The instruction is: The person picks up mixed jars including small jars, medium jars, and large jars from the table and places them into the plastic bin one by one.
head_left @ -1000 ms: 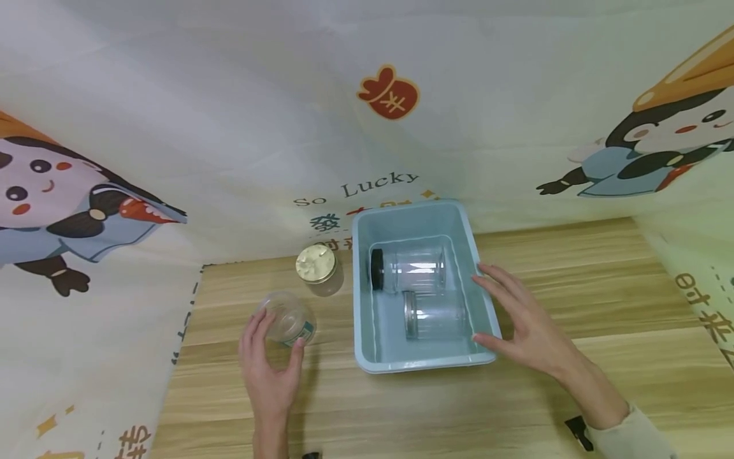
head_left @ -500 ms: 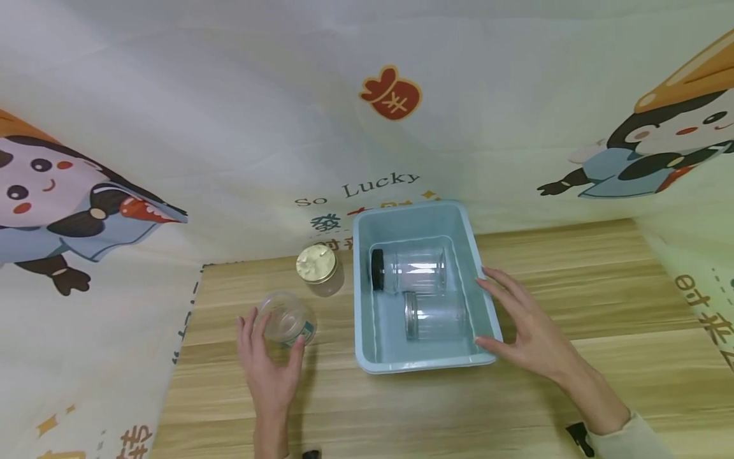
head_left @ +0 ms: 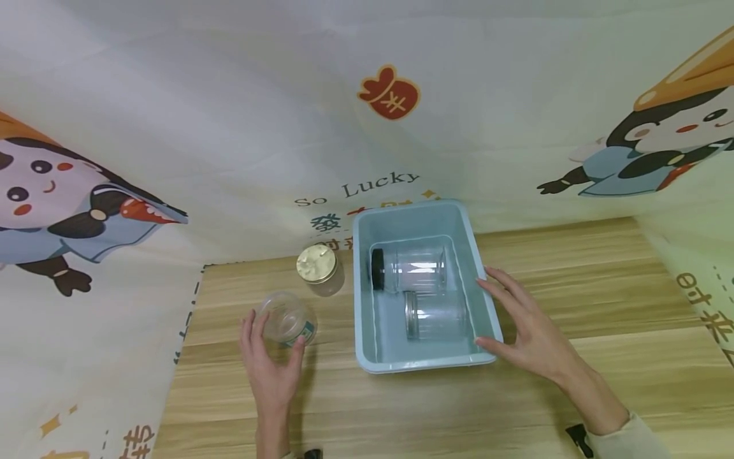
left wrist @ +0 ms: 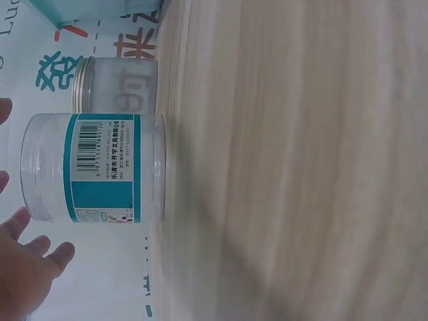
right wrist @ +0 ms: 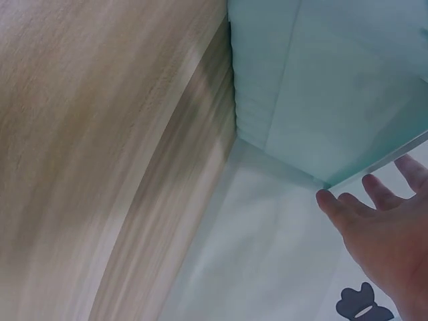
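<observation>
Two hands frame the head view: the left hand (head_left: 269,370) sits just behind the upright jar (head_left: 285,317), fingers spread around its sides, seemingly touching; the right hand (head_left: 530,335), fingers spread, rests at the bin (head_left: 415,217) rim. Left wrist view: the jar (left wrist: 93,167) stands beyond open fingertips (left wrist: 40,251), a gap showing. Right wrist view: straight fingers (right wrist: 374,200) beside the bin wall (right wrist: 321,80). Since a second ago, hardly anything has shifted.
</observation>
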The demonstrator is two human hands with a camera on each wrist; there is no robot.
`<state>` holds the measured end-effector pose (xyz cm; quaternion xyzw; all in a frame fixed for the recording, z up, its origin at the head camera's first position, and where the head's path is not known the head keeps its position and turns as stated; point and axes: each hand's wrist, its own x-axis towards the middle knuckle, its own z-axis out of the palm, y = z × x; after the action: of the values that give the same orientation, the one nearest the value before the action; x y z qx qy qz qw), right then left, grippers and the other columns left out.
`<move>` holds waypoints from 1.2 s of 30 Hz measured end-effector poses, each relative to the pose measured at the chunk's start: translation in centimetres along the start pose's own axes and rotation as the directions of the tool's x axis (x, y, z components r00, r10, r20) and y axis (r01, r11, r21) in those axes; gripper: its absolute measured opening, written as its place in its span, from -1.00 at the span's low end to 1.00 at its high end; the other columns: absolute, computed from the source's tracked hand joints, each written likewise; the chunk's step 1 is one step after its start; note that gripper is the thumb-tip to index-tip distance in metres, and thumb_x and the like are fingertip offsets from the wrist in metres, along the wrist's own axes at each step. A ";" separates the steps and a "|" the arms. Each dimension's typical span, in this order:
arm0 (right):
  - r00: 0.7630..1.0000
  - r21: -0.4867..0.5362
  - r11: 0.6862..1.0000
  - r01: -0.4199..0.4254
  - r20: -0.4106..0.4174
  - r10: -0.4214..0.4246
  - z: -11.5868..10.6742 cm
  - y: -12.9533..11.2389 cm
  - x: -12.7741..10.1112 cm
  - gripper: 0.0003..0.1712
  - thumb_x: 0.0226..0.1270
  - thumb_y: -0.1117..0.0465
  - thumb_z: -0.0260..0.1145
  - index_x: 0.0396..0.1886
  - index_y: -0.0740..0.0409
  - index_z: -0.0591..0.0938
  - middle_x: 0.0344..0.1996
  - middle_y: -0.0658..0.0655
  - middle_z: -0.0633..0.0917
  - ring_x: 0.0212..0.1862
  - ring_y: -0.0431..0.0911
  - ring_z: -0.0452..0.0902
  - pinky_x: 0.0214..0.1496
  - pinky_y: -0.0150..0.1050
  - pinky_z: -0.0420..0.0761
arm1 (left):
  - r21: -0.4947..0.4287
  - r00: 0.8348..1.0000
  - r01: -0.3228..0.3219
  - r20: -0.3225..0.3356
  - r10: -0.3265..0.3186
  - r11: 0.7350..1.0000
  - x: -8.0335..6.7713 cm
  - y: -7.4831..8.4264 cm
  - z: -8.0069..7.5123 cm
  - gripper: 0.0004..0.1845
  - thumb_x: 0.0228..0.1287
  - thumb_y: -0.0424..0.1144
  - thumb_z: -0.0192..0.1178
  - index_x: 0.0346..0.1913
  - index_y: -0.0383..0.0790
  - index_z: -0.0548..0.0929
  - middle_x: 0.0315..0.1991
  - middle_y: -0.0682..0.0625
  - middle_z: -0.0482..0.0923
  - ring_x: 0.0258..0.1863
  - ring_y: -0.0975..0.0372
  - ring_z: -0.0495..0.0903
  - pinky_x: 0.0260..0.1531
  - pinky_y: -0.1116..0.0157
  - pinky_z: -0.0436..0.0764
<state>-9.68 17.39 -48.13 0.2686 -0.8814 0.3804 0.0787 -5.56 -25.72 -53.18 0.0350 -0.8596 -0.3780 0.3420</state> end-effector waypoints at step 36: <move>0.990 0.511 0.850 -0.127 0.008 0.143 3.3 1.1 -1.6 -0.03 0.26 0.46 0.25 0.59 0.01 0.06 0.51 0.28 0.13 0.35 0.18 0.26 0.20 -0.38 0.45 | -0.091 0.936 0.343 0.118 -0.332 0.935 0.8 -1.0 1.4 0.00 0.13 -0.36 0.44 0.54 -0.32 0.05 0.47 -0.29 0.12 0.41 -0.17 0.18 0.28 -0.18 0.31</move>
<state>-8.72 16.37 -51.67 0.2116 -0.7648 0.6085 -0.0088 -7.24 -25.82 -54.03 0.1443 -0.8348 -0.4793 0.2294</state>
